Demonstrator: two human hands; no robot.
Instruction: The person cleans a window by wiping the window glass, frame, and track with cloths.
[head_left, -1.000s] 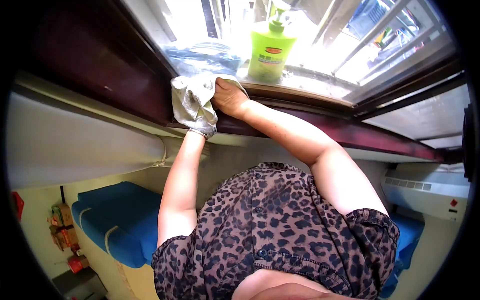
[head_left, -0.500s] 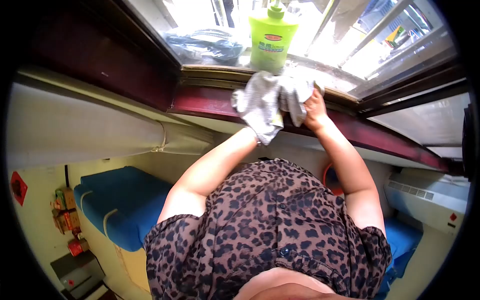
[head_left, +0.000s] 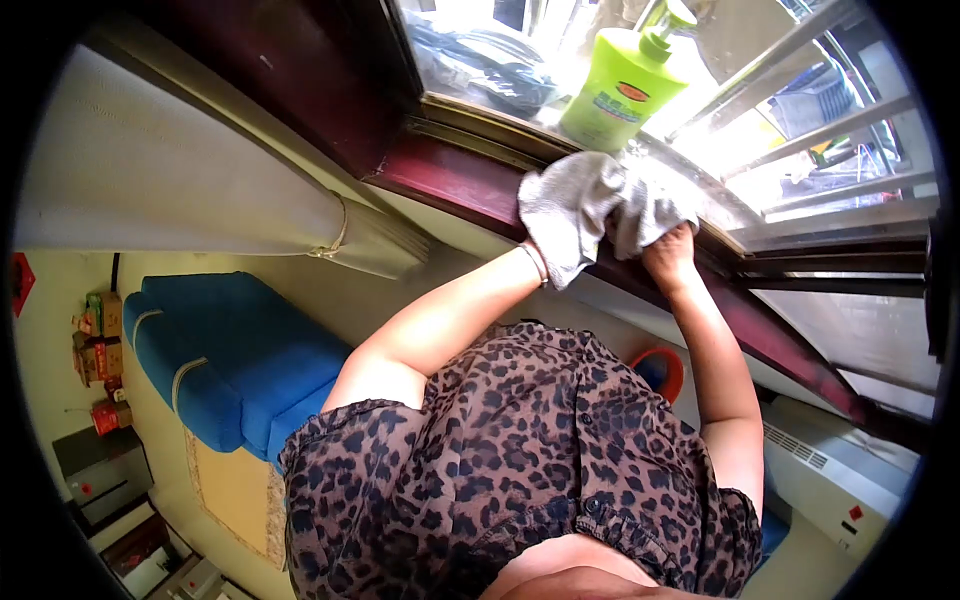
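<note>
Both my hands hold a crumpled grey-white cloth (head_left: 580,205) against the dark red window sill (head_left: 455,180). My left hand (head_left: 541,257) is almost wholly covered by the cloth; only the wrist with a thin bracelet shows. My right hand (head_left: 668,252) grips the cloth's right end from below. A green pump bottle (head_left: 618,92) stands on the ledge just above the cloth, close to it. My leopard-print blouse (head_left: 520,450) fills the lower middle of the view.
A dark plastic bag (head_left: 480,55) lies on the ledge left of the bottle, with metal window bars (head_left: 800,110) beyond. Below are a tied-back curtain (head_left: 200,200), a blue sofa (head_left: 230,350), an orange basin (head_left: 668,372), a white heater (head_left: 830,485) and stacked boxes (head_left: 95,340).
The cloth and both hands have moved right along the sill, from left of the bottle to just under it. The view has tilted, so the sill now slopes down to the right.
</note>
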